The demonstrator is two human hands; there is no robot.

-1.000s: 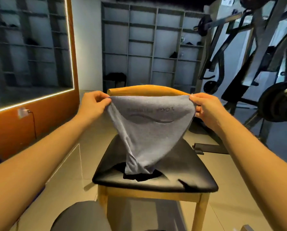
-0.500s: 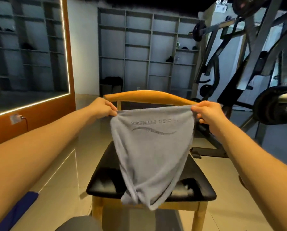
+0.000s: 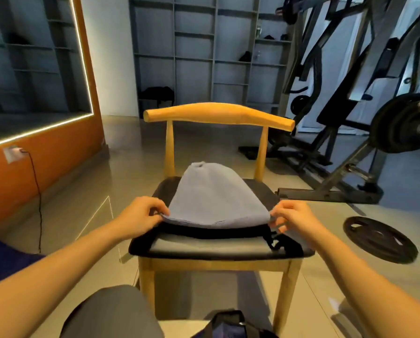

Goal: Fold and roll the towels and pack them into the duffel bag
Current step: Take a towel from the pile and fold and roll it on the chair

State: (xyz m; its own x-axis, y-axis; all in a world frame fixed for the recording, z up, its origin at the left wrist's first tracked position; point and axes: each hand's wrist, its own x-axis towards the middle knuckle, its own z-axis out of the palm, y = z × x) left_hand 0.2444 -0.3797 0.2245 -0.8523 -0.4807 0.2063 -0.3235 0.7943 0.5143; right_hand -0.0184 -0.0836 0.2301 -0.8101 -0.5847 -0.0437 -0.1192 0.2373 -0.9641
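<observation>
A grey towel (image 3: 213, 198) lies spread on the black seat of a wooden chair (image 3: 218, 247), narrowing to a bunched tip at the far end. It rests on a dark cloth (image 3: 204, 231) that shows under its near edge. My left hand (image 3: 140, 215) pinches the towel's near left corner. My right hand (image 3: 294, 217) pinches the near right corner. A dark blue bag (image 3: 230, 325) shows at the bottom edge, below the chair; only its top is visible.
My knee in grey trousers (image 3: 111, 313) is at the bottom left. A weight plate (image 3: 379, 239) lies on the floor right of the chair. A gym machine (image 3: 350, 118) stands behind on the right, and shelves (image 3: 204, 57) line the back wall.
Both hands have come down and toward me, laying the towel flat on the chair seat instead of holding it up in the air. The view has tilted downward.
</observation>
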